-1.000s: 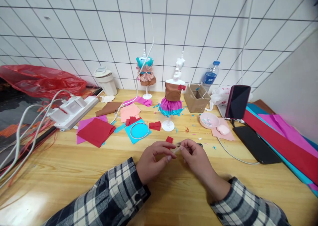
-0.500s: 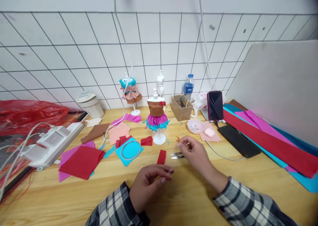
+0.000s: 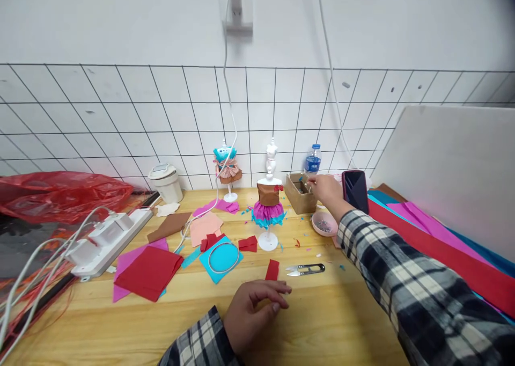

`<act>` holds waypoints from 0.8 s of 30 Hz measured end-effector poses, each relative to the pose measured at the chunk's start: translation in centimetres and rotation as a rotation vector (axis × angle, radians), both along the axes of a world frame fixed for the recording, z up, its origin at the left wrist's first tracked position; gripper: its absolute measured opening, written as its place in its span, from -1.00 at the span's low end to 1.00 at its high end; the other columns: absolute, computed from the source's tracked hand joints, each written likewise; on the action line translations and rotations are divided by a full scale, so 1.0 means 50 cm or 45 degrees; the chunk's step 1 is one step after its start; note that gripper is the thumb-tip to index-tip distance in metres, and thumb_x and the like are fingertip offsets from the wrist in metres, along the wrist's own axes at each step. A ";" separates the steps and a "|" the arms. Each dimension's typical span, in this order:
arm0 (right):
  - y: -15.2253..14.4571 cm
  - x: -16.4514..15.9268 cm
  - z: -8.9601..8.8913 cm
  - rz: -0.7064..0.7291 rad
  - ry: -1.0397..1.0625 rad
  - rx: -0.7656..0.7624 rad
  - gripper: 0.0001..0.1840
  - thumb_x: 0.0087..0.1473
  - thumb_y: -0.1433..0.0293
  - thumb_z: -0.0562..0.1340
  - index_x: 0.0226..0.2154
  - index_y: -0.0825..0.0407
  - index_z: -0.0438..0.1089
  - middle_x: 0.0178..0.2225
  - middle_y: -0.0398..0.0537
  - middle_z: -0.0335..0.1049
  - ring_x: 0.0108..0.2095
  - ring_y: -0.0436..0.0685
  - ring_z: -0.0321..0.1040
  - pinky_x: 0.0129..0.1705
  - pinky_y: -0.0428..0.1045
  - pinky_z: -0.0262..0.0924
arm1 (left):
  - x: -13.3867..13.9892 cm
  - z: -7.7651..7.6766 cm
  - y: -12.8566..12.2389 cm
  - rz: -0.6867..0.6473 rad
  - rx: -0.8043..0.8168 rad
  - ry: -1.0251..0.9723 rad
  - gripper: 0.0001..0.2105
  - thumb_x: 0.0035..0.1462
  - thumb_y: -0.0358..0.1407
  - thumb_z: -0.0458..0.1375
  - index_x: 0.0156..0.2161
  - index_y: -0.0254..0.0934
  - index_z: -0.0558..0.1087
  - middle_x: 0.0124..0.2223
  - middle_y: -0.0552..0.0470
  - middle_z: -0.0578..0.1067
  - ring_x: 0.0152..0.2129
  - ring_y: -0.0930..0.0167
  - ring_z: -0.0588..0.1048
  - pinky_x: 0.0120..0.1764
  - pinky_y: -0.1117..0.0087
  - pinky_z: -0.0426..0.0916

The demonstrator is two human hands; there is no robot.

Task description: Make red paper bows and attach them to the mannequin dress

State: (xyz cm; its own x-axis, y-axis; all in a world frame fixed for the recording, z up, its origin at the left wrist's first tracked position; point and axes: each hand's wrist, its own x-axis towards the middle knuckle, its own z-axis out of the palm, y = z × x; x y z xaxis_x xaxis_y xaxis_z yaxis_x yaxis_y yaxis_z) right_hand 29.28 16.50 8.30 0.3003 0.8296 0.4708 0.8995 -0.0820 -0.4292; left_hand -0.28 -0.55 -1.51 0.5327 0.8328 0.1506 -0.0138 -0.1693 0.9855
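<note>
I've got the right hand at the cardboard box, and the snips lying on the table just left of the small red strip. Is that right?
Not quite: the snips lie to the right of the small red strip, as the head view shows. The right hand is at the cardboard box, as you say.

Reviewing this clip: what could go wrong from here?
The right hand is at the cardboard box, and its plaid sleeve passes close by the pink bowl; drawing the arm back might knock the bowl and scatter its small pieces.

The snips lie with bare blades near the fingertips of the left hand, so a careless move could bring a prick.
</note>
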 end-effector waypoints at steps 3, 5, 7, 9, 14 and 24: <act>0.001 0.022 -0.013 0.048 -0.045 -0.028 -0.78 0.00 0.43 0.19 -0.34 0.01 0.57 -0.31 0.10 0.53 -0.17 0.23 0.38 -0.18 0.02 0.17 | 0.000 0.001 0.005 -0.019 -0.019 -0.020 -0.82 0.07 -0.19 0.24 -0.36 -0.26 0.60 -0.13 -0.15 0.60 -0.05 0.19 0.50 0.08 0.10 0.31; -0.018 0.022 -0.017 0.082 -0.046 0.013 -0.74 0.04 0.41 0.17 -0.25 0.03 0.55 -0.21 0.10 0.52 -0.13 0.22 0.36 -0.12 0.05 0.17 | 0.003 0.003 0.009 -0.040 -0.050 -0.051 -0.82 0.07 -0.18 0.25 -0.36 -0.26 0.60 -0.13 -0.15 0.60 -0.03 0.19 0.50 0.08 0.11 0.31; -0.059 0.005 -0.028 0.131 -0.028 0.095 -0.66 0.11 0.38 0.12 -0.10 0.04 0.48 -0.10 0.10 0.47 -0.11 0.21 0.34 -0.06 0.08 0.16 | 0.006 0.006 0.012 -0.046 -0.091 -0.084 -0.82 0.06 -0.18 0.26 -0.37 -0.26 0.60 -0.13 -0.15 0.60 -0.03 0.19 0.49 0.09 0.11 0.30; -0.126 -0.029 -0.050 0.224 0.005 0.147 -0.66 0.16 0.36 0.08 -0.06 0.04 0.44 -0.13 0.05 0.48 -0.18 0.14 0.36 -0.10 0.03 0.20 | 0.008 0.010 0.015 -0.043 -0.138 -0.115 -0.82 0.04 -0.18 0.27 -0.38 -0.25 0.60 -0.14 -0.14 0.60 -0.03 0.19 0.49 0.10 0.12 0.29; -0.323 -0.127 -0.126 1.009 0.323 0.224 -0.71 0.13 0.37 0.15 -0.09 -0.03 0.42 -0.21 -0.02 0.46 -0.17 0.12 0.34 -0.11 0.04 0.23 | 0.004 0.016 0.016 -0.025 -0.229 -0.135 -0.85 0.03 -0.20 0.29 -0.40 -0.25 0.61 -0.14 -0.12 0.60 -0.04 0.19 0.49 0.08 0.16 0.30; -0.369 -0.169 -0.149 1.286 0.943 -0.249 -0.62 0.03 0.32 0.26 -0.04 -0.04 0.42 -0.20 -0.02 0.34 -0.34 0.04 0.26 -0.28 0.00 0.22 | -0.001 0.011 0.029 -0.093 -0.114 -0.118 -0.85 0.07 -0.21 0.24 -0.39 -0.24 0.58 0.19 -0.10 0.36 0.14 0.11 0.30 0.18 0.05 0.12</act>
State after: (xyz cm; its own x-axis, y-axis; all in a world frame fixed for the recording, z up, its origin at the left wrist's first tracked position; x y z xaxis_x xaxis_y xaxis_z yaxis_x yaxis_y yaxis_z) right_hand 20.85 -1.96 0.86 -0.3664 0.8788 0.3056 0.1485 0.3795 -0.9132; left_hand -0.34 0.90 -0.98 0.5795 0.8048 0.1286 -0.1146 -0.0758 0.9905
